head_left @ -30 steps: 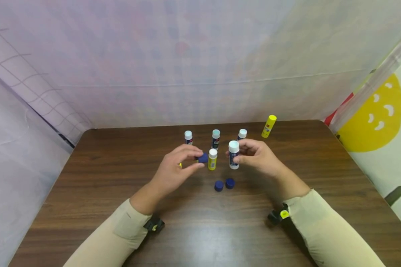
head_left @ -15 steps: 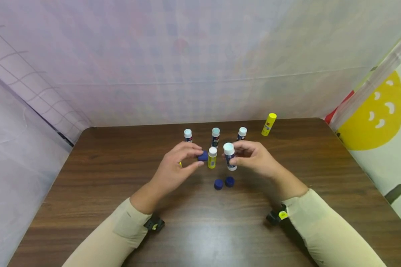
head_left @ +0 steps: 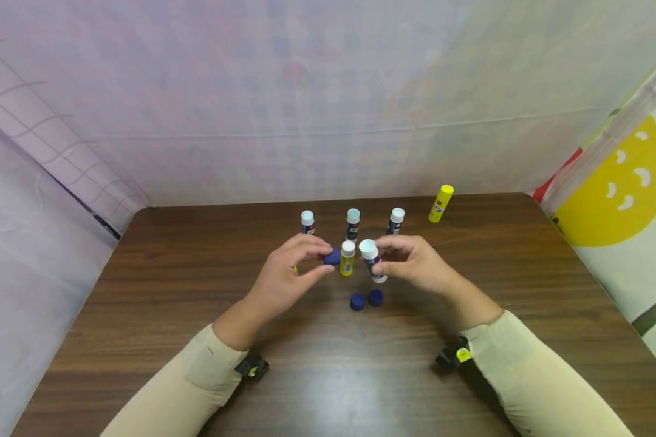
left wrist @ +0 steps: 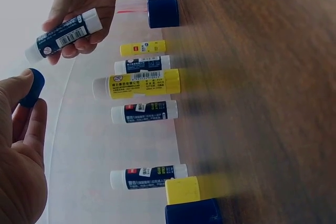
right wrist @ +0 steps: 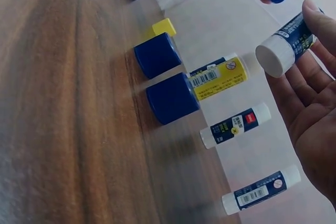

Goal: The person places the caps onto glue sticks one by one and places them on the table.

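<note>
Fingers (head_left: 392,268) of the right hand (head_left: 423,264) gripped a navy glue stick (left wrist: 66,34), likely light, stiff and best held mid-barrel, right of the white-topped yellow tube (head_left: 347,264); the left hand (head_left: 284,270) pinched a blue cap (head_left: 333,257) to that tube's left.

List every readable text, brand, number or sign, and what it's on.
"deli": red patch, middle navy glue stick, right wrist view.
"GLUE", hazy: lower navy glue stick, left wrist view.
Crossed-circle sign: uncapped yellow glue stick; held navy glue stick.
Barcodes on those two: digits too small to read reliably.
Chinese print on labels: too small or blurred to quote.
</note>
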{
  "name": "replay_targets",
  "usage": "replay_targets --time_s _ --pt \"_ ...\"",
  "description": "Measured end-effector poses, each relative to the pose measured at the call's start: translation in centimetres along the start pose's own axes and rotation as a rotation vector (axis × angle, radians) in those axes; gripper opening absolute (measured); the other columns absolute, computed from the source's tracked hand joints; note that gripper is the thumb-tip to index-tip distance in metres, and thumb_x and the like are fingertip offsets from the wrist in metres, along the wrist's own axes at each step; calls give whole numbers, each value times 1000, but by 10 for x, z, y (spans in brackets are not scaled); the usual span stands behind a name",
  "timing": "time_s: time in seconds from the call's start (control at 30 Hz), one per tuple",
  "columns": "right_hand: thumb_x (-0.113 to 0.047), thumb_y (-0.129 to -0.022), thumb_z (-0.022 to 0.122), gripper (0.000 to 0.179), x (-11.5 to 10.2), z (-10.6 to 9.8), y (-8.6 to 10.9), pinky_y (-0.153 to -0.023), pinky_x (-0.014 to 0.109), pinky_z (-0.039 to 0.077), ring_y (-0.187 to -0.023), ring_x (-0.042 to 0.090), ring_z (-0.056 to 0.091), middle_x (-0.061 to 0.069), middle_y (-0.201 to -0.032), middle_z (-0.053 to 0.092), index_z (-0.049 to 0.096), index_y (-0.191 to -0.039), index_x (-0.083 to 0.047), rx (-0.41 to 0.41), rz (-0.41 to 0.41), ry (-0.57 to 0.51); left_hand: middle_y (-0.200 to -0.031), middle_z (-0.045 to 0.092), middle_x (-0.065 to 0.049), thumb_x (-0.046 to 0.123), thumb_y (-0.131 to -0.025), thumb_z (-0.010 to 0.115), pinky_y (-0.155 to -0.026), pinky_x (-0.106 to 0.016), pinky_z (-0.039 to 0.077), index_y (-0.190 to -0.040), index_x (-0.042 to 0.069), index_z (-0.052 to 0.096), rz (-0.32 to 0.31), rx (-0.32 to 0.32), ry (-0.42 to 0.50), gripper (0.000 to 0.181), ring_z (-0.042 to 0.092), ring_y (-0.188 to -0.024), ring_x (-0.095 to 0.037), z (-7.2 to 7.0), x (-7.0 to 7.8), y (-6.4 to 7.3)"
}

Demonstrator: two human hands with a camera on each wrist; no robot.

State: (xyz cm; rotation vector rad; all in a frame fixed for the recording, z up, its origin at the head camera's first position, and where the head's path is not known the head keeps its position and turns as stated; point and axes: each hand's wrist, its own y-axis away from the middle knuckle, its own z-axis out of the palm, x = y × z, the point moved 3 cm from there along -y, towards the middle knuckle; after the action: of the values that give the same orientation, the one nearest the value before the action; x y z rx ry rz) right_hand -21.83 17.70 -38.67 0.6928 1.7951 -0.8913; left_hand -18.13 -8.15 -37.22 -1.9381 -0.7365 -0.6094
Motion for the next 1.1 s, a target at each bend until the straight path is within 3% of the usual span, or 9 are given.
replay_targets --time_s 0.27,1.1 --pt "0 -90 78 35 0 5 0 -82 24 61 -95 10 71 -10 -102 75 64 -121 10 -12 58 29 -120 68 -12 1 -89 80 -99 -26 59 -115 -2 73 8 -5 -2 26 67 -111 -24 0 1 0" --pt "-1 -90 79 30 3 20 1 -81 28 62 -94 12 70 -4 -100 74 69 -118 3 -60 76 68 -117 70 -11 -1 -86 82 -97 -26 60 -113 -2 74 20 -21 -2 28 70 -106 -22 5 3 0"
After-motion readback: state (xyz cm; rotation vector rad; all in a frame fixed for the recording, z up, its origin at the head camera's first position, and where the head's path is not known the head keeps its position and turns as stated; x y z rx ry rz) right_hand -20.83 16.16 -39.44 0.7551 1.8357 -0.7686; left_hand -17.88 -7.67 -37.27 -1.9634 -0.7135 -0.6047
